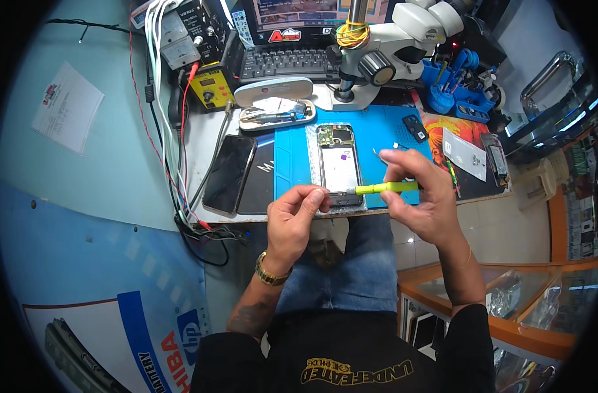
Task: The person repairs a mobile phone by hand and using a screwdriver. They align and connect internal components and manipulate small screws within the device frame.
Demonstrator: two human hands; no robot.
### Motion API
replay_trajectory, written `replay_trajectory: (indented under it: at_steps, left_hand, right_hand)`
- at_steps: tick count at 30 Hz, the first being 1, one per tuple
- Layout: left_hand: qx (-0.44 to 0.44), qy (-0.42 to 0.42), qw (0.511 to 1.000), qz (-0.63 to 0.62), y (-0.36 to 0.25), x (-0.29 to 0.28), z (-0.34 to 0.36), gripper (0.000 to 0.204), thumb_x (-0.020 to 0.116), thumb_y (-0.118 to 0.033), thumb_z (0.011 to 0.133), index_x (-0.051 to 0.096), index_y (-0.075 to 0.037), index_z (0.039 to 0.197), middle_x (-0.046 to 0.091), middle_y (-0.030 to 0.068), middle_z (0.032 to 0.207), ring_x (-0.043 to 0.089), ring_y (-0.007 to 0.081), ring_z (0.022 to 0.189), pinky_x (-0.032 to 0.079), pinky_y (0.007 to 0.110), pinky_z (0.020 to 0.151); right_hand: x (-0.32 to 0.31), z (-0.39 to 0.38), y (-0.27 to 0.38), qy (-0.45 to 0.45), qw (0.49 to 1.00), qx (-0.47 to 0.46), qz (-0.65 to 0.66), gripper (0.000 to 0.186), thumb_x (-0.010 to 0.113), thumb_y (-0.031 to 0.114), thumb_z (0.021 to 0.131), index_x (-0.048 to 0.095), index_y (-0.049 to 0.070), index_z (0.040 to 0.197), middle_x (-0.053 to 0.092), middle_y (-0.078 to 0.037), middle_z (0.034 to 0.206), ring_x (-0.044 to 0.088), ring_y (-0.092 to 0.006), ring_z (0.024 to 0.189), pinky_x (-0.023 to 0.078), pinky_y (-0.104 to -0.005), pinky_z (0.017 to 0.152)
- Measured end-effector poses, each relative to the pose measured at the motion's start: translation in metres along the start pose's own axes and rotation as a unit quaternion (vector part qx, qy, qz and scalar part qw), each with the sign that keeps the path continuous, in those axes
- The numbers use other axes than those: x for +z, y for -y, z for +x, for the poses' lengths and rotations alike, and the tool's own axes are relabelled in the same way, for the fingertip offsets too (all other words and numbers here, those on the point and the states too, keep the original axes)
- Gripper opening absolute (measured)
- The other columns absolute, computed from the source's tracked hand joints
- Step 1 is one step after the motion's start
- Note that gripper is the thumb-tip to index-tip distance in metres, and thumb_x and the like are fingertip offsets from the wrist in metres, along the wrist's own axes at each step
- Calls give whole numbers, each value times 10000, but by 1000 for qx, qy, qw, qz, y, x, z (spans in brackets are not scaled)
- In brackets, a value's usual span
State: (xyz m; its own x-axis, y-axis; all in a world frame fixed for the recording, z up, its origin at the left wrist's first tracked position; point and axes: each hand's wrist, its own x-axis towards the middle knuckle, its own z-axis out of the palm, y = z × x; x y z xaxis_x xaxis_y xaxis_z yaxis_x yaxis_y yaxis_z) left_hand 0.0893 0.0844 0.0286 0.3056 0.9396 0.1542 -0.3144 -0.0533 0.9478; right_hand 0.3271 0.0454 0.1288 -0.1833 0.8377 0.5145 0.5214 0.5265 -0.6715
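Note:
A screwdriver with a yellow-green handle (376, 188) lies level across the space between my hands. My right hand (430, 200) is closed on its handle, thumb below and fingers above. Its thin shaft points left, and my left hand (293, 213) pinches around the tip end between thumb and forefinger; the very tip is hidden. Beneath the tool, on a blue work mat (380, 124), is an opened phone (339, 160) with its green circuit board at the far end and a white area below. Right of it rests a small black phone part (415, 128).
A dark phone (229, 173) lies left of the mat. Behind stand an open case of tools (276, 114), a microscope (377, 65), a keyboard (286, 63) and a yellow-fronted device (214, 85). At right are a blue tool holder (441, 98) and a white packet (464, 154).

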Motion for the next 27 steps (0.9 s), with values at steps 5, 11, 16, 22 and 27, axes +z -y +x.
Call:
replay_trajectory:
  at_steps: [5,11,16,22,27]
  left_hand:
    - [-1,1,1000,16,-1,1,-4,246,627,-169,1112,743,42,1162,768,96,1002,689,144,925,560,299,857]
    - [137,-48,950,277,3,9,-15,344,700,-244,1044,715,1,1284,745,110,1210,683,223,1070,510,388,916]
    - [278,-8,759,589,35,34,-42,503,830,-261,887,716,-89,1345,692,76,1333,636,263,1194,415,430,987]
    - [313,-59,695,644,69,31,-35,428,808,-196,892,756,-187,1317,662,-24,1304,584,173,1214,367,414,983]
    - [327,-81,689,642,74,33,-33,400,789,-181,905,770,-253,1298,655,-58,1264,571,145,1184,344,394,980]
  right_hand:
    - [2,0,-2,-6,997,66,37,606,767,-27,847,643,69,1432,678,-71,897,657,-139,783,551,-306,716]
    - [-17,10,8,14,997,44,-68,621,761,-31,858,627,72,1456,706,-92,943,674,-153,785,564,-324,709]
    - [-17,22,9,109,987,25,-116,641,756,-46,838,616,71,1453,682,-136,995,673,-269,790,556,-393,699]
    - [-7,26,1,170,976,-1,-136,686,777,-41,800,606,70,1454,646,-158,989,651,-363,851,535,-457,752]
    - [-5,28,1,184,971,-2,-151,703,782,-40,791,598,68,1462,644,-156,987,653,-369,873,538,-463,777]
